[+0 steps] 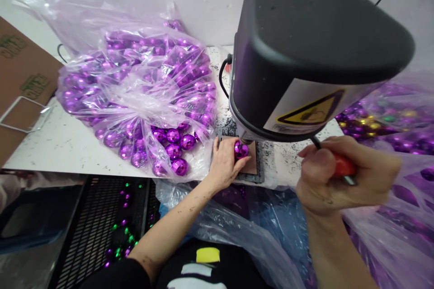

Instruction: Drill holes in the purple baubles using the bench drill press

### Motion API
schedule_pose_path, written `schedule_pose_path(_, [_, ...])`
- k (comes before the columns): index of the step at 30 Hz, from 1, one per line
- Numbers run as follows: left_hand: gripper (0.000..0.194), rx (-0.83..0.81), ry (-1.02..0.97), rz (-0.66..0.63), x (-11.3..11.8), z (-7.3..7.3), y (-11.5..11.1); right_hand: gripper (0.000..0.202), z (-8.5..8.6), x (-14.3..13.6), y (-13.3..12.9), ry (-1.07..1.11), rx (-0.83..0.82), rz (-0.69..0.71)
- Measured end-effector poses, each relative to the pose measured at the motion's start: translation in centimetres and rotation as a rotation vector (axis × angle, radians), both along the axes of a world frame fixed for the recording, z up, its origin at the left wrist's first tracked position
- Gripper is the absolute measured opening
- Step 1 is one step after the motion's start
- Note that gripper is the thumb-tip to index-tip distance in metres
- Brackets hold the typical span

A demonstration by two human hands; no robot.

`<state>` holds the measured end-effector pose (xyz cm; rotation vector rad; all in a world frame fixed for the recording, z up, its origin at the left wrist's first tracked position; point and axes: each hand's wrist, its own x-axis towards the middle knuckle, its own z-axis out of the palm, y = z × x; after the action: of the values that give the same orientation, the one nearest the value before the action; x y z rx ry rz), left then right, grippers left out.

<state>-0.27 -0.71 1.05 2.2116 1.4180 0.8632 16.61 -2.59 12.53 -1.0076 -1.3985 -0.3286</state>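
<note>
My left hand (pixel 225 162) has its thumb and fingers around a shiny purple faceted ball (pixel 241 149), which rests on a brown pad (pixel 250 165) below the press. Wrapped round the red handle (pixel 343 165) of the lever is my right hand (pixel 339 176), at the lower right of the machine. The black press (pixel 315 31), with a yellow warning label (pixel 310 108), stands over the pad and hides part of its tool tip. Left of my left hand lies a clear plastic bag (pixel 142 95) full of purple balls, some of them (pixel 179 166) showing at its open edge.
A cardboard box (pixel 25 76) stands at the far left. More bagged purple and gold balls (pixel 373 124) lie on the right. Below the white table (pixel 57 144) are a black mesh crate (pixel 91 221) with small coloured beads and clear plastic sheeting (pixel 217 226). Dark flecks dot the tabletop.
</note>
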Motion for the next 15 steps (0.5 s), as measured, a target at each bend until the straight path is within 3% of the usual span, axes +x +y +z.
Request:
schedule_pose_path(3, [0.041, -0.014, 0.003, 0.002, 0.0, 0.0, 0.0, 0.013, -0.4, -0.1, 0.0, -0.029, -0.04, 0.05])
schedule_pose_path(9, [0.042, 0.005, 0.002, 0.0, 0.0, 0.0, 0.1, 0.01, -1.5, -0.2, 0.4, 0.021, 0.037, 0.059])
schedule_pose_path(15, [0.04, 0.006, 0.004, 0.001, 0.0, 0.1, 0.0, 0.009, -2.0, -1.3, -0.1, 0.118, -0.028, 0.018])
